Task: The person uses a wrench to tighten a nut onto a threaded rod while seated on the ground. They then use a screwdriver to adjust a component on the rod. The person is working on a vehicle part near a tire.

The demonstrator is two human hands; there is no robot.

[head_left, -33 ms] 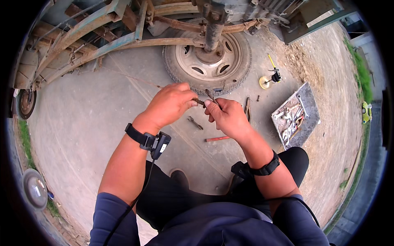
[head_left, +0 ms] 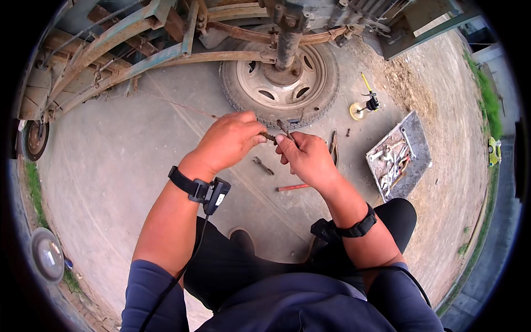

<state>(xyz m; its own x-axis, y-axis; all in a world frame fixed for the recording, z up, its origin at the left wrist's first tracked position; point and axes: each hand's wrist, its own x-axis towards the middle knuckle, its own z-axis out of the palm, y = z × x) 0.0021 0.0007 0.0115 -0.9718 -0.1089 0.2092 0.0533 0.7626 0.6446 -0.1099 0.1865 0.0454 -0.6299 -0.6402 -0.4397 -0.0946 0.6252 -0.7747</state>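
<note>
— What's going on at the bottom of the frame?

— Knees and dark trousers, both forearms coming up from the lower edge, a black strap on each wrist. The person is crouched on the concrete.

— And the hands?

— They meet just above the middle of the frame. The left hand (head_left: 229, 141) has its fingers pinched together on one end of a small rusty bolt (head_left: 269, 135). The right hand (head_left: 307, 157) is closed on a slim dark tool (head_left: 285, 129) set against the bolt's other end. The bolt sits between the two hands, held in the air above the ground.

— Which step would you call it?

— Looks to me like working something on or off that bolt, a nut perhaps; it's too small to tell. I'd judge the next move needs the left fingers to hold the bolt steady while the right turns the tool without slipping.

— Anything beyond them?

— On the ground just past the hands, a small metal piece (head_left: 263, 165), a red stick (head_left: 293, 187), and pliers (head_left: 333, 145) near the right hand. Further right, a flat tray (head_left: 416, 145) full of wrenches. Upper right of centre, a yellow disc (head_left: 357, 111) with a tool beside it. At the top, a wheel (head_left: 282, 83) lying under a rusty vehicle frame (head_left: 133, 52).
</note>
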